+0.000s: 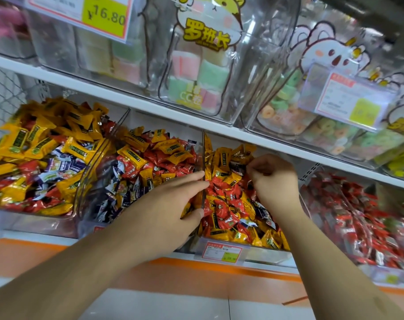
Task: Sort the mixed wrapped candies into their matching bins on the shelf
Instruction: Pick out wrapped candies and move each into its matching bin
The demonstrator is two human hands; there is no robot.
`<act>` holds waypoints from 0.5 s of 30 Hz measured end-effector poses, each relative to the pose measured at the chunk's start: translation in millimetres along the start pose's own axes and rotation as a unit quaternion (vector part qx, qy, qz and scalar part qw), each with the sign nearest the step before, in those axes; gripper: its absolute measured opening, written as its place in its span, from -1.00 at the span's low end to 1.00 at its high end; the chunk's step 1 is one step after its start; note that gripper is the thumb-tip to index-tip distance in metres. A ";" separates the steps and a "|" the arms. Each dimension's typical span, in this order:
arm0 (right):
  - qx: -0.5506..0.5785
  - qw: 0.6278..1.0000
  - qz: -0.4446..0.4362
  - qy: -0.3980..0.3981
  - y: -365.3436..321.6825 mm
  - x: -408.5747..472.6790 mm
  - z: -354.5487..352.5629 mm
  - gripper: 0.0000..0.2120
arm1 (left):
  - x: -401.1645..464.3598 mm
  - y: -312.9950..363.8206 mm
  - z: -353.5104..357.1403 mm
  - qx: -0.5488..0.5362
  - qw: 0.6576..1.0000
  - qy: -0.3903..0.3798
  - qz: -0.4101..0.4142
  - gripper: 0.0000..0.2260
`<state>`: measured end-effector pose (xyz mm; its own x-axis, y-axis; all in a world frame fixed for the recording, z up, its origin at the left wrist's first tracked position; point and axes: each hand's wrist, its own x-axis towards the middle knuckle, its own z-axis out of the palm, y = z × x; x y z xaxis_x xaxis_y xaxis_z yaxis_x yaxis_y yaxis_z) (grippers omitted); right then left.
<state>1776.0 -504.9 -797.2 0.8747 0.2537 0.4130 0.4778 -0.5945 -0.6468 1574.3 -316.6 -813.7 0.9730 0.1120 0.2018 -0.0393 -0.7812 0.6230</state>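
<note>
- The right hand [274, 181] has its fingers [256, 168] curled down into the candy near the back of the third clear plastic bin [261, 252]; they seem to pinch a wrapper, though which one cannot be told.
- The left hand [164, 211] lies with straight, relaxed fingers [194, 180] across the clear divider wall [203, 158] between the second and third bins, gripping nothing, its thumb touching red wrappers.
- The third bin holds mixed red and yellow wrapped candies [228, 211] with a few blue-and-white ones, and bears a red-framed price tag [221, 251] on its front.
- The second clear bin [90, 218], just to the left, holds red, yellow and blue-and-white candies.
- The leftmost bin [30, 224] is mostly yellow.
- The rightmost bin [381, 276] holds red candies, blurred.
- Above the white shelf [104, 90] stand clear bins of pastel sweets [196, 72].
</note>
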 end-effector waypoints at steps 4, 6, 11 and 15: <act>-0.013 1.000 -0.021 -0.014 -2.5 -9.2 -8.6 -0.83 | -2.7 6.3 -6.1 -0.009 1.000 0.003 -0.008 -0.53; -0.036 0.999 -0.024 -0.027 -5.4 -10.5 -8.3 -0.80 | -5.6 7.8 -8.4 -0.012 1.000 0.000 -0.010 -0.54; -0.090 0.986 -0.006 -0.143 -22.4 -14.9 6.1 -0.69 | -13.2 9.3 -11.5 -0.012 1.000 -0.004 -0.011 -0.54; -0.120 0.986 -0.047 -0.109 -23.8 -18.8 17.9 -0.82 | -13.9 7.6 -11.7 -0.014 1.000 -0.001 -0.010 -0.55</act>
<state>1749.6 -481.9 -801.0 0.8370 0.4588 0.2982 0.5469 -0.7178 -0.4309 1557.8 -316.9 -802.9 0.9739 0.1271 0.1881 -0.0257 -0.7615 0.6477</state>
